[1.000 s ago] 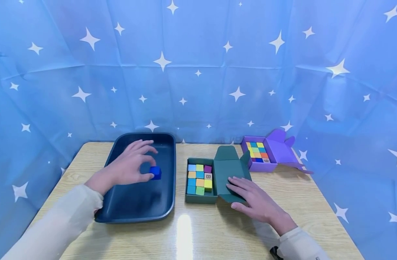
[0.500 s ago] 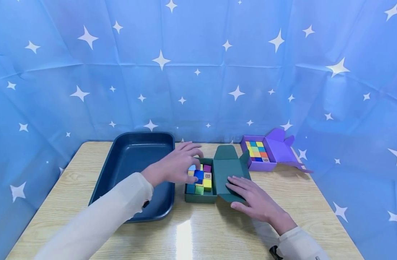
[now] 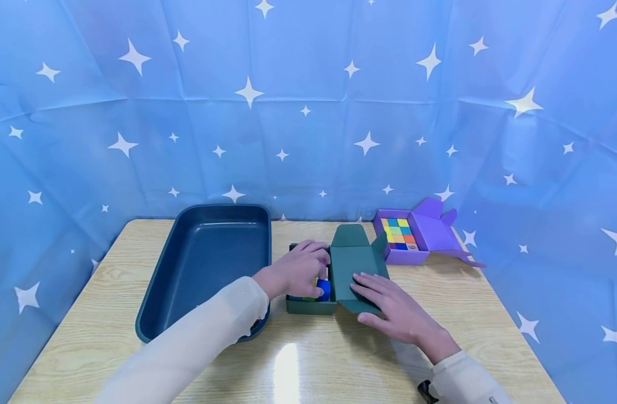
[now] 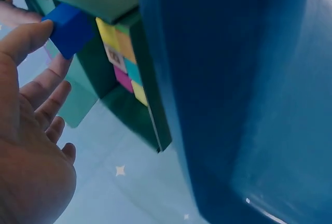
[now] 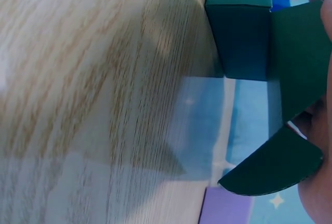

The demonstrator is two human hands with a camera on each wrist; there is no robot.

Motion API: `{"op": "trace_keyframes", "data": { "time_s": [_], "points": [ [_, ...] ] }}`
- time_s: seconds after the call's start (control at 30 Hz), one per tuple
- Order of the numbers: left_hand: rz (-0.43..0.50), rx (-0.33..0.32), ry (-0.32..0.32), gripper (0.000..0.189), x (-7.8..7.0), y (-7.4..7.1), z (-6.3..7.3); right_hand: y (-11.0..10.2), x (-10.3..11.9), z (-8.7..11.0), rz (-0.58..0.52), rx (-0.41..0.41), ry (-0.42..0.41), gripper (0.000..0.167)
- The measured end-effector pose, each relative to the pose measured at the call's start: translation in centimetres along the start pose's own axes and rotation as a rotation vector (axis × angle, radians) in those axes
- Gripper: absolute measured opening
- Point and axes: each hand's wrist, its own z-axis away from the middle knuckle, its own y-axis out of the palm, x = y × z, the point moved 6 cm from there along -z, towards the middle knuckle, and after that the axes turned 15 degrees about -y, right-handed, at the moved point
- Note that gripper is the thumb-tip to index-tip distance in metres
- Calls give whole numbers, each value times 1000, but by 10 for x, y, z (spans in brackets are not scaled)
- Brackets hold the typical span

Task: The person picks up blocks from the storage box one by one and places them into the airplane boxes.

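Observation:
My left hand point(image 3: 298, 271) pinches a blue cube point(image 3: 323, 289) between thumb and fingers, at the near right corner of the dark green box point(image 3: 311, 307). In the left wrist view the blue cube point(image 4: 70, 29) shows at the fingertips, beside rows of coloured cubes point(image 4: 124, 64) in the box. The hand hides most of those cubes in the head view. My right hand point(image 3: 396, 307) rests with extended fingers on the green box's opened lid point(image 3: 360, 272). The right wrist view shows the lid's rounded flap point(image 5: 275, 167) next to that hand.
A dark blue tray point(image 3: 207, 269) stands left of the green box, under the left forearm. At the back right is an open purple box point(image 3: 408, 257) holding several coloured cubes point(image 3: 398, 233). The wooden table point(image 3: 369, 370) meets a blue star-patterned curtain point(image 3: 308, 140) behind.
My left hand has carried the blue cube rightward out of the tray, over the green box, to its near right corner. The right hand has stayed on the lid.

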Motion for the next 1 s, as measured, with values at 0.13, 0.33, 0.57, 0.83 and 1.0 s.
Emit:
{"op": "trace_keyframes", "data": {
  "time_s": [0.13,0.33,0.57,0.83,1.0],
  "points": [
    [5,31,-30,24,-2,8,-3,0,0,-1,-4,6,3,62],
    [-33,45,-50,22,-4,17,-6,0,-1,-1,-7,17,11,62],
    [-77,34,-71,23,-5,20,-9,1,0,-2,-2,24,12,63],
    [-145,10,-108,25,-4,27,-12,2,-1,-1,0,23,14,63],
    [-194,-10,-122,26,-5,30,-13,1,-1,-1,-2,19,12,63]
  ]
}}
